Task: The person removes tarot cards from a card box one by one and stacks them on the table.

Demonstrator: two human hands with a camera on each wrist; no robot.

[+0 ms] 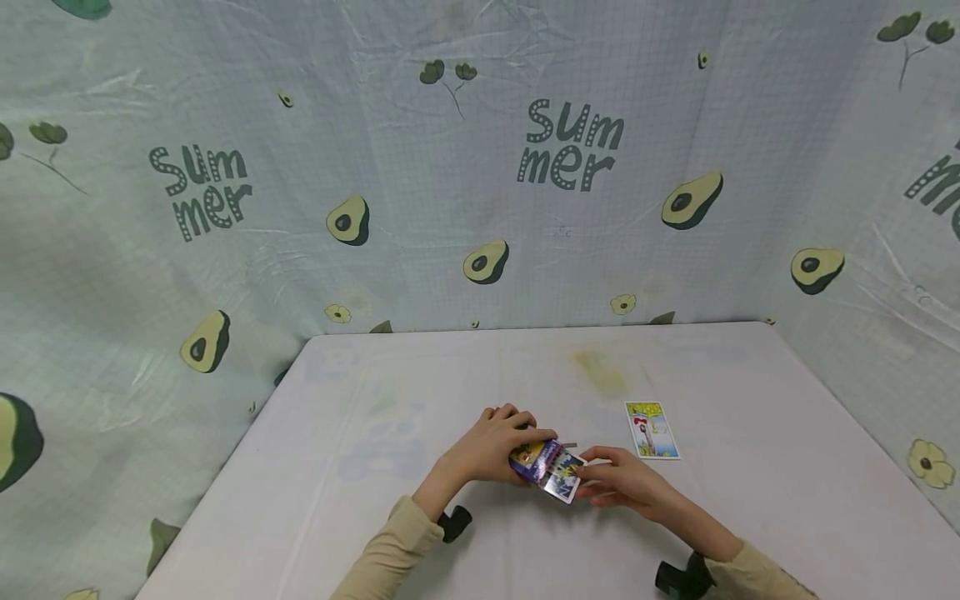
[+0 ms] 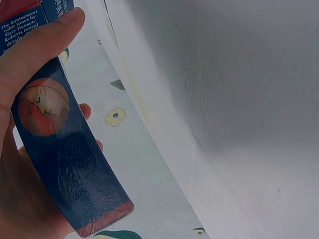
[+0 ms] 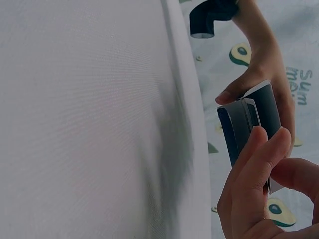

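My left hand [image 1: 491, 443] grips a purple-blue card box [image 1: 531, 458], its thumb across one face. In the left wrist view, the side of the box [image 2: 82, 164] shows a round face picture and a red band at the end. Picture cards [image 1: 562, 478] with white borders stick out of the box's end toward the right. My right hand [image 1: 626, 482] pinches these cards at their outer edge. In the right wrist view, the box end [image 3: 237, 124] faces the right hand's fingers [image 3: 249, 164], with a raised flap [image 3: 269, 105] beside it.
One picture card [image 1: 652, 431] with a yellow top lies face up on the white-covered table [image 1: 375, 500], beyond the right hand. Black wrist cameras sit on both forearms. A fabric wall [image 1: 420, 183] with avocado prints rises behind and beside the table.
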